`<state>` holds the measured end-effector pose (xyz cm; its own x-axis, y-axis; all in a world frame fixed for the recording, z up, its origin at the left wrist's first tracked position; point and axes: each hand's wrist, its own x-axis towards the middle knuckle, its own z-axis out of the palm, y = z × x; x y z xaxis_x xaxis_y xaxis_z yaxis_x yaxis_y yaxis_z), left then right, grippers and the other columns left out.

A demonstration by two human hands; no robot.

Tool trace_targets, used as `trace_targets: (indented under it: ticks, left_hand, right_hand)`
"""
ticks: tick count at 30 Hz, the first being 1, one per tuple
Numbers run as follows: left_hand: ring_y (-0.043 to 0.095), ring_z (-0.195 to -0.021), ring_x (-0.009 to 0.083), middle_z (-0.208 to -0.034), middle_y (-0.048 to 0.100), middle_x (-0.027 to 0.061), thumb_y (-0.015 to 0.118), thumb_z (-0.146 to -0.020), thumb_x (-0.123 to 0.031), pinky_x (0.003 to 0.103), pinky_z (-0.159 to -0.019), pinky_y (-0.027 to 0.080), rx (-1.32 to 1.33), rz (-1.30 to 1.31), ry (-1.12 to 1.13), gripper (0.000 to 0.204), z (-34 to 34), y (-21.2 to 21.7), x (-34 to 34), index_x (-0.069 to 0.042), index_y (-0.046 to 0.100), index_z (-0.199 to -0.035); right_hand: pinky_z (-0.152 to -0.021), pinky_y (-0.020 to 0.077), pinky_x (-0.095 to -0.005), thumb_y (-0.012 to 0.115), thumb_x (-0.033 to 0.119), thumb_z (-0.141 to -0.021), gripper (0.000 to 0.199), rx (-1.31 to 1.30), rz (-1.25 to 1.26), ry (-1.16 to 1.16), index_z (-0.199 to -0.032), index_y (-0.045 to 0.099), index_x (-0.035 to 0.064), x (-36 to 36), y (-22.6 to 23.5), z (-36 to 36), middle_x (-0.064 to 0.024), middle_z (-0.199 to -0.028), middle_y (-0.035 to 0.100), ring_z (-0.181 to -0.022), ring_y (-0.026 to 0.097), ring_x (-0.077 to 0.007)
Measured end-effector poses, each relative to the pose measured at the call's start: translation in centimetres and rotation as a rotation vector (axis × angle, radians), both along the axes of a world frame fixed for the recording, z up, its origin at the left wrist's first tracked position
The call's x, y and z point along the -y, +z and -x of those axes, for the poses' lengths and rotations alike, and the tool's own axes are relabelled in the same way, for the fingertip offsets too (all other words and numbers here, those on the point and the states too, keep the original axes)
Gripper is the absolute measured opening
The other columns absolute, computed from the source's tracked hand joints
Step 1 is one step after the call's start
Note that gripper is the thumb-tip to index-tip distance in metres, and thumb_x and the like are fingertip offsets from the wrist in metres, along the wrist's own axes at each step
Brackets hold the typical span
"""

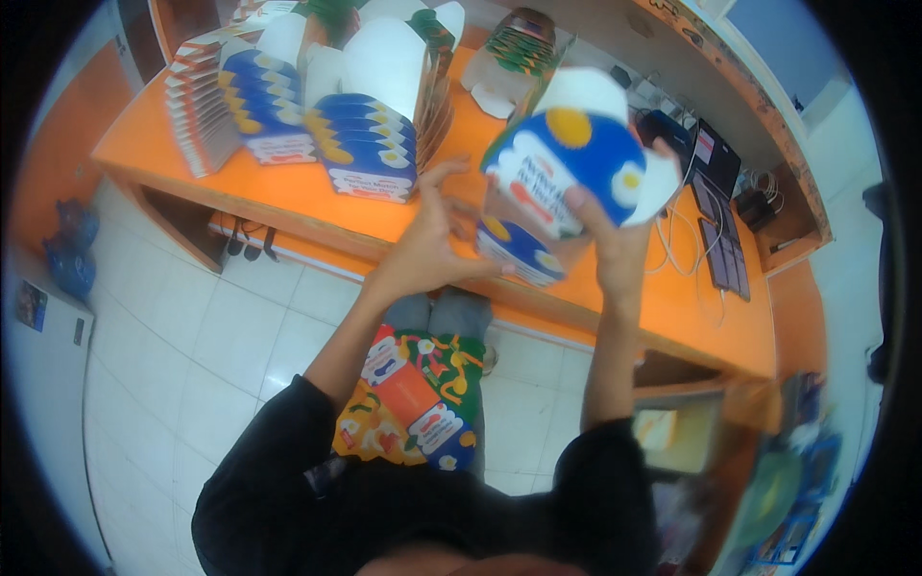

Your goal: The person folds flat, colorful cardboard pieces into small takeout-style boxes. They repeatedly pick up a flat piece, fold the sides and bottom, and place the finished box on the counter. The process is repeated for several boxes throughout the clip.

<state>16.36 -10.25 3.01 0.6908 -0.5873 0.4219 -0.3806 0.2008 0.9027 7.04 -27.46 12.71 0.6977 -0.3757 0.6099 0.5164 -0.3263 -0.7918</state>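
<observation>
My right hand (624,226) grips a folded paper food carton (586,168), blue and white with yellow spots and white flaps standing up. Its thumb presses on the front while other fingers reach round the far side. Just below, another blue and white carton (519,252) stands by the table's front edge, partly covered by the raised one. My left hand (432,226) is beside this lower carton, fingers spread, its thumb at the carton's front; whether it touches is blurred. To the left stands a nested stack of matching cartons (370,158).
More nested cartons (264,110) and a pile of layered cartons (202,115) fill the orange table's (288,197) left side. Green cartons (519,53) lie at the back. Phones (720,254), white cables and a dark device (715,158) occupy the right. A colourful printed piece (413,398) covers my lap.
</observation>
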Motion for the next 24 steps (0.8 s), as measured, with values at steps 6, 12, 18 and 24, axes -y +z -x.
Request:
trace_targets:
  ticks: [6, 12, 18, 24]
  left_hand:
    - [0.030, -0.132, 0.0339, -0.139, 0.020, 0.0236, 0.092, -0.053, -0.026, 0.040, -0.101, 0.042, 0.234, -0.075, -0.056, 0.132, -0.1, 0.4, 0.8, -0.009, -0.004, -0.142]
    - [0.027, -0.136, 0.0337, -0.143, 0.018, 0.0247, 0.093, -0.052, -0.029, 0.048, -0.112, 0.024, -0.034, 0.107, -0.214, 0.133, 1.3, 0.8, 0.9, -0.011, -0.003, -0.143]
    - [0.026, -0.136, 0.0340, -0.143, 0.022, 0.0212, 0.092, -0.051, -0.033, 0.046, -0.111, 0.024, 0.182, 0.034, -0.127, 0.129, 1.8, 1.9, -0.8, -0.009, 0.007, -0.145]
    - [0.033, -0.129, 0.0347, -0.138, 0.031, 0.0176, 0.089, -0.053, -0.027, 0.044, -0.108, 0.030, 0.450, 0.043, -0.028, 0.114, 2.2, 3.3, -2.7, -0.009, 0.022, -0.143]
  right_hand:
    - [-0.089, 0.0503, -0.0314, 0.080, 0.008, -0.069, 0.087, -0.117, -0.157, 0.142, -0.135, 0.023, 0.0054, 0.9, -3.8, 2.2, -0.0147, -0.116, 0.052, -0.107, 0.057, -0.0217]
    - [-0.088, 0.0508, -0.0313, 0.082, 0.012, -0.066, 0.078, -0.216, -0.169, 0.108, -0.128, 0.037, -0.0010, 3.2, -5.7, 4.0, -0.0136, -0.116, 0.055, -0.104, 0.059, -0.0216]
    - [-0.098, 0.0451, -0.0372, 0.081, 0.023, -0.069, 0.074, -0.240, 0.083, 0.266, -0.127, 0.042, -0.0012, 3.8, -4.1, 5.0, -0.0148, -0.121, 0.053, -0.110, 0.055, -0.0260]
    - [-0.101, 0.0414, -0.0377, 0.072, 0.029, -0.078, 0.062, 0.167, 0.113, 0.025, -0.126, 0.044, 0.0023, 1.7, -0.5, 4.9, -0.0147, -0.118, 0.056, -0.109, 0.056, -0.0274]
